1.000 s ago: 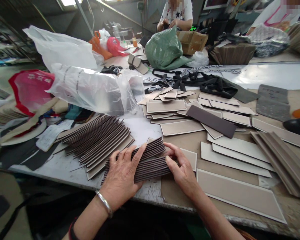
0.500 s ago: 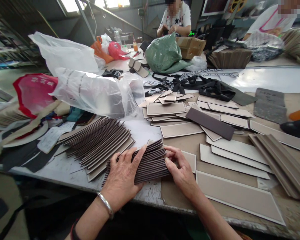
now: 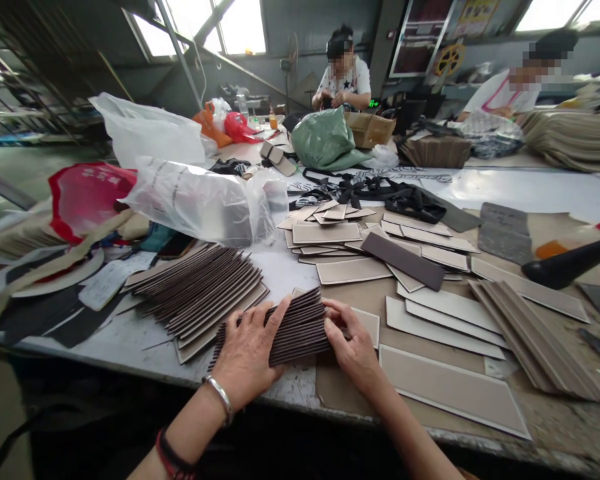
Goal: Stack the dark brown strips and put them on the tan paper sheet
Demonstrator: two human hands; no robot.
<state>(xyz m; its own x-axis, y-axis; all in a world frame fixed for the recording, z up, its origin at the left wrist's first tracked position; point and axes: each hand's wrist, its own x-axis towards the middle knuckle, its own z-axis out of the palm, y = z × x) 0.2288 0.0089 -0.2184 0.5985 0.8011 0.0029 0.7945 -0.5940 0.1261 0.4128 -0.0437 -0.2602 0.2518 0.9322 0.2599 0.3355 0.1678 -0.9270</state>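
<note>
A fanned stack of dark brown rectangular panels [image 3: 297,333] lies near the table's front edge. My left hand [image 3: 250,347] rests over its left part, fingers across the top and thumb at the near side. At the right end of the same stack, my right hand [image 3: 350,337] pinches the panel edges between bent fingers and thumb. Left of my left hand leans a larger fanned stack of similar panels [image 3: 200,290]. Beige panels with pale borders [image 3: 450,387] lie flat to the right of my right hand. Part of the held stack is hidden under my left hand.
Loose beige panels [image 3: 327,233] are heaped ahead, with a dark brown panel [image 3: 403,260] on top. Clear plastic bags [image 3: 200,200] stand at the left, a green bag [image 3: 325,137] farther back. Upright panels [image 3: 535,340] lean at the right. Two people sit across the table.
The camera view has tilted up and turned slightly right, showing more of the background. Both hands stay on the same stack, which looks much the same.
</note>
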